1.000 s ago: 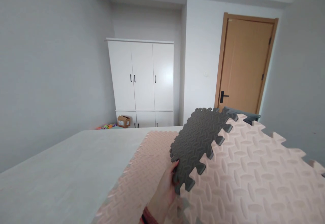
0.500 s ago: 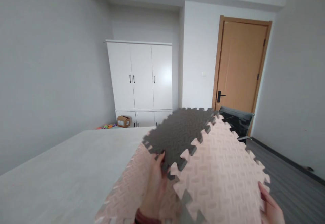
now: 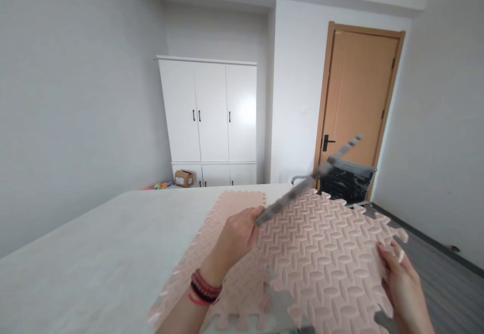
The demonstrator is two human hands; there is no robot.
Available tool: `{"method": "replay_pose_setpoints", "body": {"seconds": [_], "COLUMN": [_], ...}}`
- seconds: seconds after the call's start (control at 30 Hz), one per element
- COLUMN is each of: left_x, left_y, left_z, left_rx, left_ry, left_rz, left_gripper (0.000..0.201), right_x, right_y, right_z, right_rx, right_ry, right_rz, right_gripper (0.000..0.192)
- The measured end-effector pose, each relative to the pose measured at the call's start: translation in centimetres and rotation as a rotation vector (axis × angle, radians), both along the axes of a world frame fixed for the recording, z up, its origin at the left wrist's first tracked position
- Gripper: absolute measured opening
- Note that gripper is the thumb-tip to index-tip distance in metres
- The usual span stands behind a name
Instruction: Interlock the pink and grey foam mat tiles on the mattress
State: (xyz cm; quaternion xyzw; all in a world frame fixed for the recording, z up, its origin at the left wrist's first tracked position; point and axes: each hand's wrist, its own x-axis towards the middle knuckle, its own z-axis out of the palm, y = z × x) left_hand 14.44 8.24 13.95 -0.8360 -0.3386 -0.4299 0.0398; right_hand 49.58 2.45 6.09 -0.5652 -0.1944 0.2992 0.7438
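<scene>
My left hand [image 3: 242, 230], with bracelets at the wrist, grips the near edge of a grey foam puzzle mat tile [image 3: 298, 190]. That tile is seen almost edge-on, slanting up to the right. In my right hand [image 3: 401, 273] is the right edge of a pink foam tile [image 3: 325, 248], thumb on top, its surface tilted toward me. Another pink foam tile [image 3: 215, 253] lies flat on the white table under my left forearm. Grey pieces show at the near edge between the pink tiles; their full shape is hidden.
The white table [image 3: 94, 243] spreads to the left. Behind its right end stands a black chair [image 3: 348, 180]. A white cabinet [image 3: 212, 112], a cardboard box [image 3: 184, 178] and colourful small items [image 3: 161, 186] are at the back. A wooden door [image 3: 359, 92] is at the right.
The grey tile has swung from a broad face over the pink tiles to nearly edge-on, raised to the right and apart from the pink tile. My right hand has risen slightly.
</scene>
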Motion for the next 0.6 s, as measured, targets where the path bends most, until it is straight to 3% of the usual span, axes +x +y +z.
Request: {"method": "replay_pose_setpoints", "body": {"seconds": [0.13,0.2,0.33,0.47,0.53,0.6], "left_x": [0.5,0.2,-1.5,-3.0,-3.3,-3.2], "left_y": [-1.2,-1.4,-1.5,-2.1,-2.2,-2.1], "left_z": [1.1,0.5,-1.9,-3.4,-3.5,-3.5], "left_rx": [0.238,0.226,-0.044,-0.167,-0.353,-0.570], "left_ry": [0.420,0.441,0.027,-0.328,-0.629,-0.988], "left_rz": [0.009,-0.007,-0.126,0.007,0.001,-0.088], "left_gripper": [0.028,0.028,0.029,0.025,0.027,0.032], "right_x": [0.0,1.3,5.3,8.5,9.2,9.5], "right_y": [0.6,1.6,3.9,4.9,4.8,4.5], "right_z": [0.3,-0.6,-3.2,-5.4,-6.1,-6.2], "right_rx": [0.065,0.050,-0.057,-0.079,-0.043,-0.003], "right_ry": [0.007,0.049,0.090,0.174,0.234,0.263], "right_rz": [0.014,0.033,0.144,0.212,0.209,0.209], "right_gripper": [0.065,0.063,0.070,0.059,0.050,0.043]}}
